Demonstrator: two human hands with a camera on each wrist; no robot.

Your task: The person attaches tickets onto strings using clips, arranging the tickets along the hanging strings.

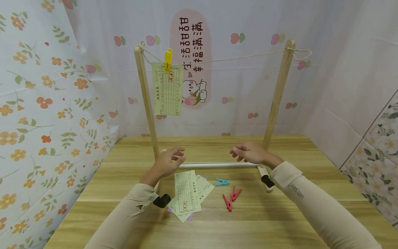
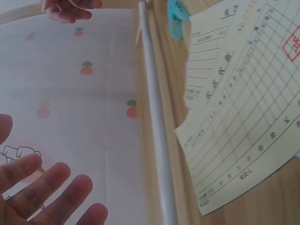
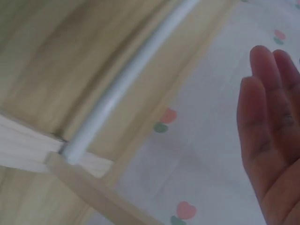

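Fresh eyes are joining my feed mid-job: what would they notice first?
Probably the bright yellow clip holding a printed slip on the string, near the left post. Next, on the table, the overlapping slips, with a blue clothespin and two red clothespins to their right. The left hand and right hand hover empty, apart.

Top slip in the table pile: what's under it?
Under the top slip, other printed slips and purple edges stick out; their covered parts, and how many there are, cannot be seen.
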